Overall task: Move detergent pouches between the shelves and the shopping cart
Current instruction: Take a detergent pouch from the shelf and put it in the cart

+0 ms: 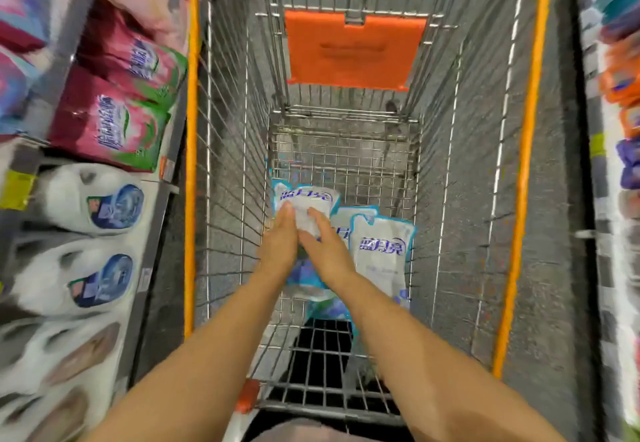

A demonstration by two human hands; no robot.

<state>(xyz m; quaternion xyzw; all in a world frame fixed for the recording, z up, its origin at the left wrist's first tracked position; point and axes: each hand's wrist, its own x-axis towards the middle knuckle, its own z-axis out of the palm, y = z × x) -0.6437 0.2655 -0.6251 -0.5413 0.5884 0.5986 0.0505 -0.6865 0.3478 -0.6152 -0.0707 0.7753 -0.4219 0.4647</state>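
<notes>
Both hands reached deep into the shopping cart [526, 164]; left hand [278, 240] and right hand [325, 247] jointly clasped the left pouch [304, 199], probably against sagging; another pouch [381, 251] lay right.

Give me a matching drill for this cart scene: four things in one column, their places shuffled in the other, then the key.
1. white pouch under both hands
2. second white pouch
3. orange flap
4. pink bags

A. on the shelf to the left
B. far end of the cart
C. cart floor, left side
D. cart floor, right side

Pairs: 1-C, 2-D, 3-B, 4-A
</notes>
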